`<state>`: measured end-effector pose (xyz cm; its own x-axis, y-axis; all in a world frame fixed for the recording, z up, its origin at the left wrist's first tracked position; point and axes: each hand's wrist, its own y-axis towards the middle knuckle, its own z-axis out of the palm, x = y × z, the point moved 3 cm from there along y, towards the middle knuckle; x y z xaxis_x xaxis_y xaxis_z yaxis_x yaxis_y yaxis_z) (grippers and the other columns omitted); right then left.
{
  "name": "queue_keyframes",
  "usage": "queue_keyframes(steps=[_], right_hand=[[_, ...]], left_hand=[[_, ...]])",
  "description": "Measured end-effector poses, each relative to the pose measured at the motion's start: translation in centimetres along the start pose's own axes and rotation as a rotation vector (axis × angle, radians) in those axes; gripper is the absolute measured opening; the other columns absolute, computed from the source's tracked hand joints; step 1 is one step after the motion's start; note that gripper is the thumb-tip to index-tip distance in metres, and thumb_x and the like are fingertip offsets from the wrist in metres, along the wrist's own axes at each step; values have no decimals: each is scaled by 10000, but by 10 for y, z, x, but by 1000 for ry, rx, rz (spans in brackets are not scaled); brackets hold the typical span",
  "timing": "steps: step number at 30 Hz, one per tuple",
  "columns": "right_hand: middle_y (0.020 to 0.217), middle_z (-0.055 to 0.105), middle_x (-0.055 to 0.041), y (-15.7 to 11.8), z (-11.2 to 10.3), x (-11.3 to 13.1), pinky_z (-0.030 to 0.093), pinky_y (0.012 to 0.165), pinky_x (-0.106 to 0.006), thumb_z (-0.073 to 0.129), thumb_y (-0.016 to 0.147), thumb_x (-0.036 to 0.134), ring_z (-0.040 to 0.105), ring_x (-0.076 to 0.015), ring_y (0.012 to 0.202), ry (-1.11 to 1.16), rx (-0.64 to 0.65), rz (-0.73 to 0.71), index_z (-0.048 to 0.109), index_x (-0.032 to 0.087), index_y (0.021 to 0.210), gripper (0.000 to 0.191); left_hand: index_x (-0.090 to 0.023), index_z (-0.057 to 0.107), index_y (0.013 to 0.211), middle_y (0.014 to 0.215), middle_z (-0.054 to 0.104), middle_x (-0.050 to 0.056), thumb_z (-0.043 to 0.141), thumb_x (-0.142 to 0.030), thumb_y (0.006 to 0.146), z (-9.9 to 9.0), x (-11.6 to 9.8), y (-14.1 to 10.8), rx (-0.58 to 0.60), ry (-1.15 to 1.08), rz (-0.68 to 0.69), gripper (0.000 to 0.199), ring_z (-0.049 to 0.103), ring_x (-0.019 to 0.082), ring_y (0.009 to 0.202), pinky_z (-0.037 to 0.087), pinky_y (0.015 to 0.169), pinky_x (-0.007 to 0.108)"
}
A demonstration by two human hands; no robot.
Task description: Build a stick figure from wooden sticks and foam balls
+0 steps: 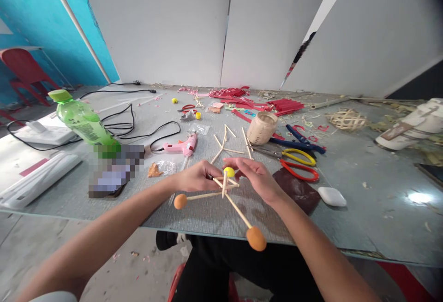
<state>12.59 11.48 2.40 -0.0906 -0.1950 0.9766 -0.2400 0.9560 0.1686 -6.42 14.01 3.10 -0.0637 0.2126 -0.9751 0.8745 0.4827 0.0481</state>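
Your left hand [197, 176]: fingers curled in, nearly closed, pinching the stick model [224, 186] at its left side. Your right hand [259, 180]: half open, fingers bent loosely beside the yellow ball [229, 172]; whether they touch the model, cannot tell.

Model sits between your hands, above the near edge of the grey table [374, 219]. Yellow ball at its top; two long sticks spread toward you, an orange ball on each: one left [180, 201], one right and lower [256, 238].

Beyond your hands, loose sticks [223, 147]. Left of these, a pink glue gun [180, 146], then a phone [114, 177] and green bottle [81, 120]. To the right, a jar [263, 127], yellow-and-red-handled scissors [299, 164], blue-handled pliers [301, 140], and a white rounded object [332, 197] near a dark sheet [298, 190]. Red strips [284, 106] farther back.
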Motion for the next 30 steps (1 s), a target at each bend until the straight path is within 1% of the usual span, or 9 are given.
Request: queue_keyframes(steps=[3,7,10,14,18,21,23,26,30], right_hand=[[861,742,-44,0,1,2,513,663,-305,565,961,700,617,-166,723,-24,-73,-86,839,282,1070,512],[769,656,-4,1,8,-2,479,621,-280,753,789,741,557,-139,670,153,56,-100,834,293,1067,534],[730,641,15,2,14,-8,481,599,-267,862,700,679,549,-125,642,265,144,-82,835,280,1020,512],[738,665,4,3,16,-10,484,587,-255,899,698,606,554,-116,644,339,207,-94,838,244,990,469],[774,677,3,2,15,-8,482,603,-246,933,683,544,568,-116,681,357,237,-64,842,257,987,428],[759,668,7,0,15,-4,471,607,-249,935,696,510,558,-116,679,333,237,-36,845,253,946,369],[747,667,6,0,15,-2,460,605,-254,927,711,505,549,-117,672,312,229,-31,843,245,916,342],[734,660,7,-1,14,1,438,602,-255,904,747,506,533,-114,661,271,220,-45,834,239,872,302],[713,646,4,0,13,1,418,598,-266,894,735,558,515,-122,652,235,217,-26,825,230,842,352]], left_hand=[[-124,701,726,658,460,-37,764,-374,902,3,-5,-1,31,-65,-22,312,366,86,636,324,575,214],[-122,667,682,640,449,-39,780,-394,895,8,-9,-2,65,-83,-46,363,359,81,615,321,563,215],[-119,636,658,625,419,-49,793,-396,885,10,-7,-1,103,-101,-43,391,339,75,598,313,556,217],[-113,645,657,626,415,-50,817,-425,865,10,0,-1,114,-136,-34,412,350,79,603,325,556,217],[-109,726,759,665,496,-33,820,-429,860,10,2,-2,119,-182,-45,349,402,85,623,377,588,218],[-107,700,709,639,463,-42,818,-422,861,10,0,-3,118,-177,-66,369,376,78,609,351,571,210],[-110,683,680,616,423,-53,819,-424,860,10,-1,-3,113,-173,-67,386,348,73,597,319,551,206],[-109,692,690,619,430,-53,827,-435,848,11,-2,-2,117,-168,-69,386,351,72,596,314,550,207],[-102,713,727,634,464,-44,823,-452,846,12,-2,-2,117,-149,-86,385,379,77,606,335,560,211]])
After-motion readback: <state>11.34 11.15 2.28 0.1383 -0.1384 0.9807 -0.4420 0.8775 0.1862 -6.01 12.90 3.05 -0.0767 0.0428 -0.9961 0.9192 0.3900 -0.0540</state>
